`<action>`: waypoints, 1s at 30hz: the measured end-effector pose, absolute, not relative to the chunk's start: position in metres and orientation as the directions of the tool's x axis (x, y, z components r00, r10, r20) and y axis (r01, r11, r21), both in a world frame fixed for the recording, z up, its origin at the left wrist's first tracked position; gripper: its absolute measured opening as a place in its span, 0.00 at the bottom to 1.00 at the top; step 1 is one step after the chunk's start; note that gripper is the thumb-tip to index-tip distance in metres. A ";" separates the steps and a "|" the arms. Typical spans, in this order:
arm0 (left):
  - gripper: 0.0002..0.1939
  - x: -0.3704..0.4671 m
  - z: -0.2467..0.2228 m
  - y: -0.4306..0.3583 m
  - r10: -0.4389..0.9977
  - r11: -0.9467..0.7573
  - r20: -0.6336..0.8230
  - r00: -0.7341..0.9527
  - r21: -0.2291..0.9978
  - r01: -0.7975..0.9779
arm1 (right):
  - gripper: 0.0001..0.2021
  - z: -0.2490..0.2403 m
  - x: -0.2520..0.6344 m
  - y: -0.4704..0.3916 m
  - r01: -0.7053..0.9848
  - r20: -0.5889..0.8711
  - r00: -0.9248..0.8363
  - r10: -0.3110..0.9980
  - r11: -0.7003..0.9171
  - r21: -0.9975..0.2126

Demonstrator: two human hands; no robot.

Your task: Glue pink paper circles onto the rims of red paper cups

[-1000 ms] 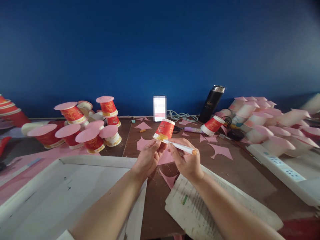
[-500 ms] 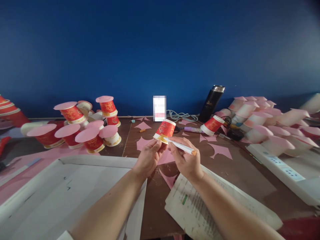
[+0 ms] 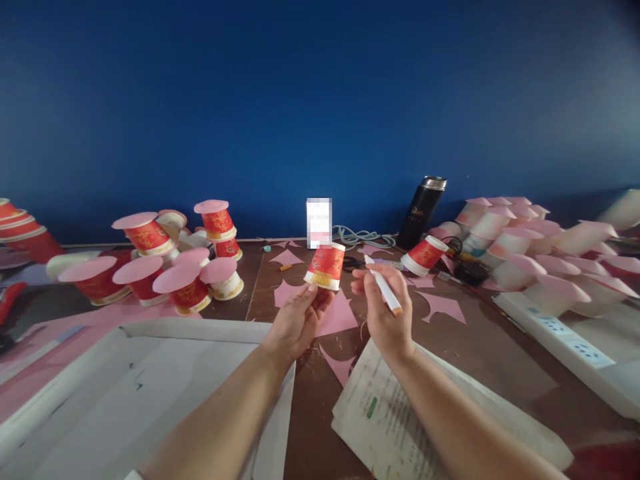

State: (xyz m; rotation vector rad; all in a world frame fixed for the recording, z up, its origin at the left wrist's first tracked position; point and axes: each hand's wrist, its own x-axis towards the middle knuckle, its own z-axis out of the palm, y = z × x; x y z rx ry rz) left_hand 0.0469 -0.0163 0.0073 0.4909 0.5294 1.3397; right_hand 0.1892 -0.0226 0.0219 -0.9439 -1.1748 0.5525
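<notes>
My left hand (image 3: 299,316) grips a red paper cup (image 3: 325,263) with a gold pattern by its lower rim, holding it above the table. To its right, my right hand (image 3: 389,308) is closed around a white marker pen (image 3: 385,288) with an orange end. The pen's tip points up and left, apart from the cup. Beneath the cup lies a pink paper sheet (image 3: 340,315). A second red paper cup (image 3: 425,255) leans on its side beyond my right hand.
At left, several red cups bear pink paper discs (image 3: 181,279). A white tray (image 3: 195,327) fills the lower left. Right are a black flask (image 3: 421,212), a power strip (image 3: 565,337) and several pale cups topped with pink paper (image 3: 565,287). Printed pages (image 3: 365,407) lie under my right forearm.
The marker has moved right, away from the cup it was touching or almost touching. The cup in my left hand has turned more upright and shifted slightly left.
</notes>
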 end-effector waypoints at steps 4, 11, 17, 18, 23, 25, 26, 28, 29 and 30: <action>0.10 0.046 0.014 -0.020 0.973 0.218 -0.071 0.220 0.602 -0.768 | 0.19 0.012 0.195 -0.006 -0.116 0.293 0.337 0.895 0.348 -0.930; 0.11 0.048 0.008 -0.024 0.949 0.270 -0.043 0.314 0.628 -0.730 | 0.23 0.011 0.191 -0.006 -0.305 0.192 0.173 0.966 0.238 -0.922; 0.11 0.055 0.012 -0.031 0.924 0.204 0.065 0.377 0.750 -0.629 | 0.22 0.010 0.189 -0.003 -0.290 0.172 0.212 0.962 0.230 -0.929; 0.11 0.057 0.014 -0.033 0.917 0.176 0.088 0.389 0.787 -0.592 | 0.22 0.008 0.189 -0.002 -0.287 0.165 0.222 0.961 0.226 -0.931; 0.15 0.065 0.014 -0.038 0.929 0.151 0.034 0.369 0.874 -0.461 | 0.22 0.007 0.186 -0.006 -0.231 0.111 0.237 0.965 0.168 -0.958; 0.17 0.066 0.011 -0.036 0.946 0.147 0.019 0.325 0.865 -0.480 | 0.23 0.009 0.184 -0.010 -0.198 0.121 0.215 0.969 0.165 -0.966; 0.17 0.067 0.010 -0.035 0.953 0.138 0.022 0.304 0.858 -0.495 | 0.23 0.010 0.183 -0.011 -0.179 0.130 0.204 0.970 0.167 -0.970; 0.17 0.067 0.009 -0.034 0.960 0.120 0.035 0.276 0.844 -0.523 | 0.23 0.012 0.180 -0.014 -0.139 0.144 0.194 0.970 0.172 -0.975; 0.16 0.066 0.009 -0.034 0.962 0.115 0.043 0.271 0.833 -0.541 | 0.23 0.012 0.179 -0.015 -0.128 0.148 0.187 0.971 0.174 -0.976; 0.15 0.066 0.009 -0.034 0.962 0.112 0.053 0.268 0.819 -0.563 | 0.23 0.011 0.178 -0.015 -0.128 0.150 0.179 0.972 0.174 -0.976</action>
